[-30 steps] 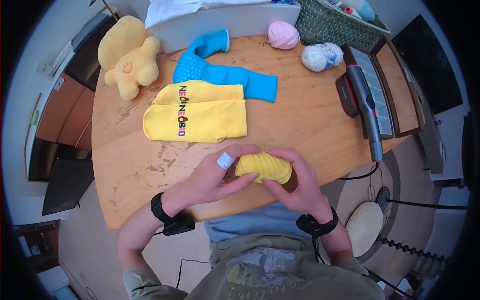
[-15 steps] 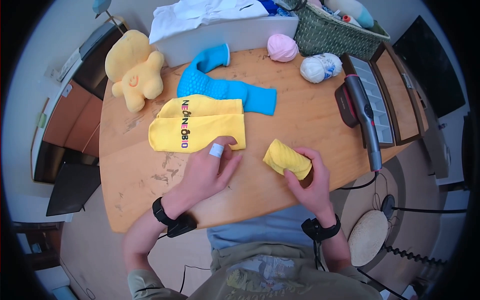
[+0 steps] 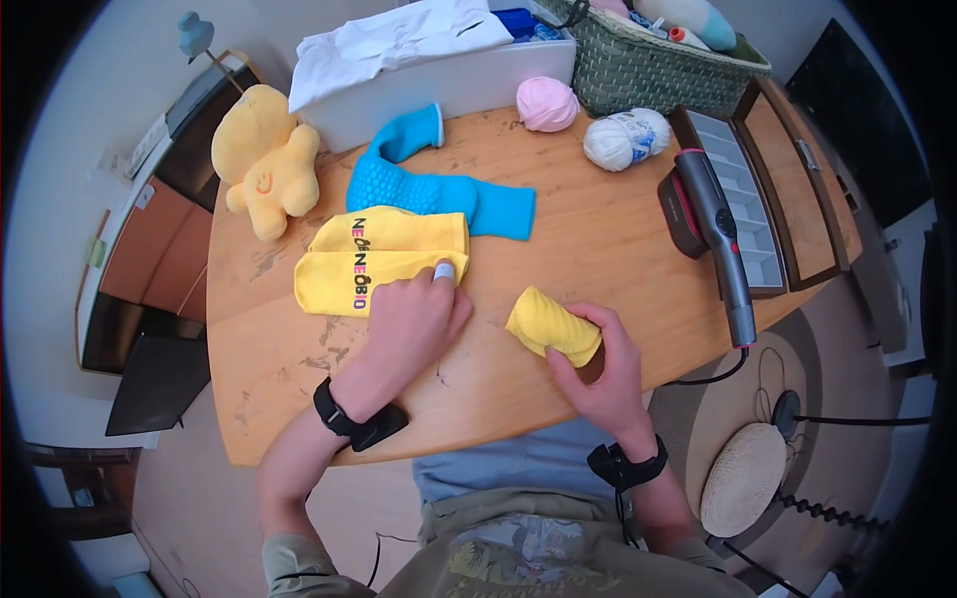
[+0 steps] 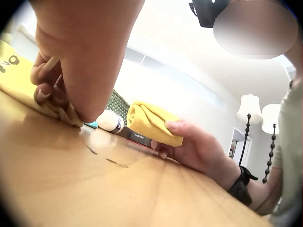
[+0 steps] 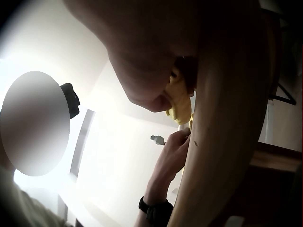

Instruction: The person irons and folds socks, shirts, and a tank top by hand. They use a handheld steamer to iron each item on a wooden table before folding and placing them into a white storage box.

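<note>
A rolled-up yellow sock (image 3: 554, 327) is in my right hand (image 3: 606, 381), its thumb on the near side and fingers around the far side. My left hand (image 3: 417, 317) is at the cuff end of the flat yellow socks (image 3: 334, 271), which lie overlapped with printed letters up. In the left wrist view the left fingers (image 4: 45, 92) curl down onto the cuff fabric and pinch its edge. Behind them lies a bent blue sock (image 3: 439, 194) with raised dots, partly under the yellow ones.
A yellow plush toy (image 3: 269, 169) sits at the left. White box (image 3: 469, 95), pink yarn (image 3: 547, 105), white yarn (image 3: 626, 140) and green basket (image 3: 648, 75) line the back. At the right lie a hair styler (image 3: 720, 234) and an open compartment case (image 3: 733, 179).
The left hand has let go of the rolled sock and moved left to the flat socks' cuff. The right hand keeps the roll, now tilted, slightly to the right.
</note>
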Demonstrator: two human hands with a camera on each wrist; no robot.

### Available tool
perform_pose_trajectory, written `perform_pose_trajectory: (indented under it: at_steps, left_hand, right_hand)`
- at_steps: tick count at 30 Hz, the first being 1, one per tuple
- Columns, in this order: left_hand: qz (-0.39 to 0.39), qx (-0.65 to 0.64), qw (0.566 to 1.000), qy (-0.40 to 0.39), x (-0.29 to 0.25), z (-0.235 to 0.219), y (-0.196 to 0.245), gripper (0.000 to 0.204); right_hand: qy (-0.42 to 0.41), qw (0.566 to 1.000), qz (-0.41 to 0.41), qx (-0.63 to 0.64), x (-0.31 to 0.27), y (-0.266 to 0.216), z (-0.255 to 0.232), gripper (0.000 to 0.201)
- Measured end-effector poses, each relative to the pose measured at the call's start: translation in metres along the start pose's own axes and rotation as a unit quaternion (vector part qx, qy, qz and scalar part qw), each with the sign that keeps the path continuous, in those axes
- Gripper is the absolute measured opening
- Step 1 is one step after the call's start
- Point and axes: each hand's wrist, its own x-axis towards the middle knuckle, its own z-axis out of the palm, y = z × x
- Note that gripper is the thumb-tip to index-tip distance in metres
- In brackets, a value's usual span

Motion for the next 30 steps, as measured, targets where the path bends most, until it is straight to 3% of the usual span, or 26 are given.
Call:
perform_pose_trajectory:
  at_steps: [3, 6, 9, 13, 16, 19, 25, 28, 30]
  left_hand:
    - [-0.012, -0.116, 0.993, -0.027, -0.007, -0.012, -0.003, 0.023]
    - [-0.08, -0.302, 0.947, -0.08, -0.017, -0.038, 0.003, 0.016]
    - [-0.053, -0.392, 0.912, -0.106, -0.025, -0.057, 0.012, 0.012]
    - [-0.028, -0.378, 0.92, -0.097, -0.027, -0.052, 0.017, 0.017]
    - [0.012, -0.373, 0.917, -0.143, -0.029, -0.029, 0.013, 0.023]
    - [0.063, -0.368, 0.923, -0.094, -0.032, -0.012, 0.014, 0.029]
    - [-0.009, -0.432, 0.897, -0.088, -0.039, -0.005, 0.013, 0.022]
    - [-0.037, -0.465, 0.881, -0.078, -0.038, -0.009, 0.012, 0.022]
    - [-0.056, -0.478, 0.873, -0.081, -0.036, -0.013, 0.014, 0.024]
  right_hand:
    - [0.003, 1.0, -0.011, -0.012, 0.0, 0.002, -0.001, 0.043]
    - [0.014, 0.999, 0.02, 0.031, -0.002, -0.001, 0.0, 0.043]
    - [0.039, 0.996, 0.042, 0.067, -0.003, 0.003, 0.003, 0.043]
    - [0.044, 0.999, 0.023, 0.005, 0.001, 0.002, 0.002, 0.044]
    - [0.038, 0.996, -0.01, -0.084, 0.01, 0.003, -0.013, 0.043]
    - [0.062, 0.979, -0.04, -0.191, 0.031, 0.005, -0.033, 0.042]
    - [0.017, 0.954, -0.046, -0.297, 0.065, 0.004, -0.06, 0.042]
    - [-0.042, 0.982, 0.031, -0.179, 0.062, -0.014, -0.051, 0.044]
    - [-0.089, 0.994, 0.061, -0.006, 0.054, -0.024, -0.043, 0.045]
